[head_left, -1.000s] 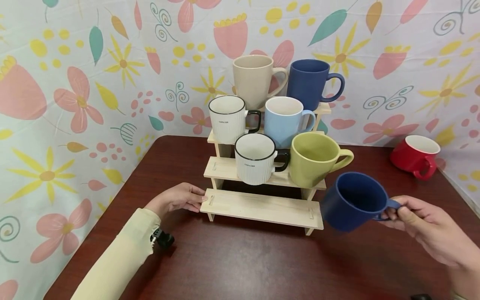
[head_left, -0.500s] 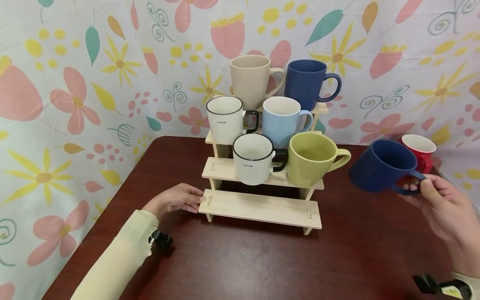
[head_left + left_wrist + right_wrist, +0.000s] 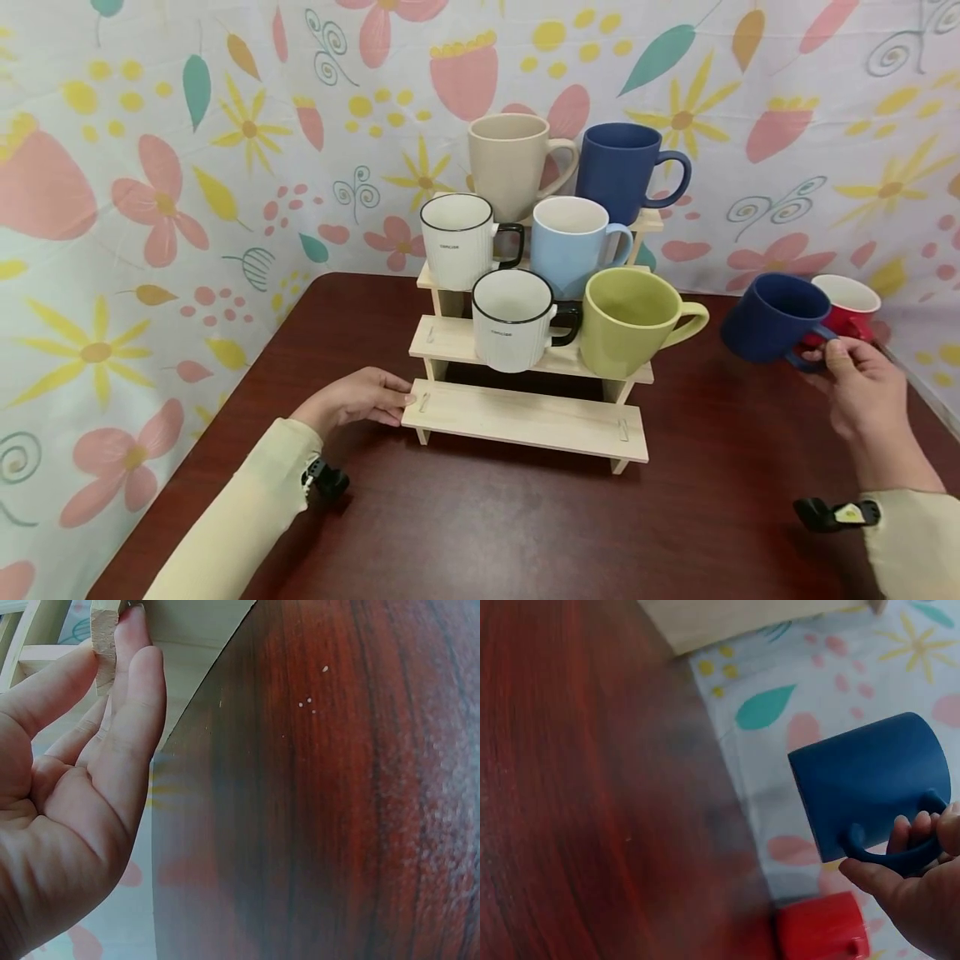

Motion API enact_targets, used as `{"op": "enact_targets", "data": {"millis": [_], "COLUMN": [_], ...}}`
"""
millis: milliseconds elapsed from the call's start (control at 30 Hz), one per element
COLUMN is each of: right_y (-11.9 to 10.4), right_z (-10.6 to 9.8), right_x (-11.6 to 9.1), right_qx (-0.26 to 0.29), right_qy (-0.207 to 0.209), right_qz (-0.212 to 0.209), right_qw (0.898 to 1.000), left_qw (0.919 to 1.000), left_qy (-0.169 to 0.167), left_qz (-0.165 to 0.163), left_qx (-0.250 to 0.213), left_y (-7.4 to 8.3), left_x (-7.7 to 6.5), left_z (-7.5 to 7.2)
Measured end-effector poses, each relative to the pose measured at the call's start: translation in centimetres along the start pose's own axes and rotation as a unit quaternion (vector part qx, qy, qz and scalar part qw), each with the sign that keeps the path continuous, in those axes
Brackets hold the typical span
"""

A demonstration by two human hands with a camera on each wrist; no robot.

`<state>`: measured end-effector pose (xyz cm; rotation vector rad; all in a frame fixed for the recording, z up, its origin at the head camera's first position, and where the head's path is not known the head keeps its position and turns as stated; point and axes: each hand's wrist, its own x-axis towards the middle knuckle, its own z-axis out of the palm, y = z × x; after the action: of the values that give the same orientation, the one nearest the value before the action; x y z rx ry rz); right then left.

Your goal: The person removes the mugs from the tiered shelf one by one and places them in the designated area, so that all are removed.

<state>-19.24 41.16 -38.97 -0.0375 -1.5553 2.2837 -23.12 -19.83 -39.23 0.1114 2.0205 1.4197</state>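
My right hand (image 3: pixel 862 383) grips a dark blue mug (image 3: pixel 772 317) by its handle, at the right of the head view. In the right wrist view the blue mug (image 3: pixel 874 784) hangs over the table, fingers curled through the handle. Close behind it stands a red mug (image 3: pixel 847 300) with a white inside, partly hidden. At the left my left hand (image 3: pixel 360 398) pinches the end of the bottom board of a wooden tiered rack (image 3: pixel 525 417). The left wrist view has thumb and fingers on either side of the board's edge (image 3: pixel 105 649).
Upper tiers hold a beige mug (image 3: pixel 510 167), another dark blue mug (image 3: pixel 618 171), a light blue mug (image 3: pixel 570 250), two white black-rimmed mugs (image 3: pixel 457 242) and a green mug (image 3: pixel 626 325). The dark wooden table (image 3: pixel 480 525) meets a flowered cloth (image 3: pixel 247 192) behind.
The blue mug in my right hand has moved from beside the bottom board back and right, up to the red mug. My left hand has stayed on the rack.
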Motion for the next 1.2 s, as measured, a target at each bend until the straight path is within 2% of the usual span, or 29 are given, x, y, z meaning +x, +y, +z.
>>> {"op": "enact_targets", "data": {"millis": [100,233,500,900,1200], "right_y": [0.8,1.6,2.5,3.3,4.1], "right_z": [-0.2,-0.3,0.0,-0.3,-0.1], "right_x": [0.6,1.3,2.6,4.4,6.1], "right_qx": [0.042,0.050,0.040,0.046,0.062], "right_qy": [0.003,0.015,0.070,0.118,0.177], "right_qz": [0.010,0.013,0.015,0.069,0.068], "right_qw": [0.999,0.999,0.997,0.989,0.980], "left_qw": [1.0000,1.0000,1.0000,1.0000,1.0000], "left_qy": [0.002,0.001,-0.004,-0.006,-0.006], "left_qz": [-0.003,-0.006,-0.002,0.000,-0.004], "left_qx": [0.002,0.000,-0.002,-0.004,-0.002], "left_y": [0.0,0.0,0.0,0.0,-0.1], "left_x": [0.0,0.1,0.1,0.3,0.2], "left_z": [0.0,0.0,0.0,0.0,-0.1]}}
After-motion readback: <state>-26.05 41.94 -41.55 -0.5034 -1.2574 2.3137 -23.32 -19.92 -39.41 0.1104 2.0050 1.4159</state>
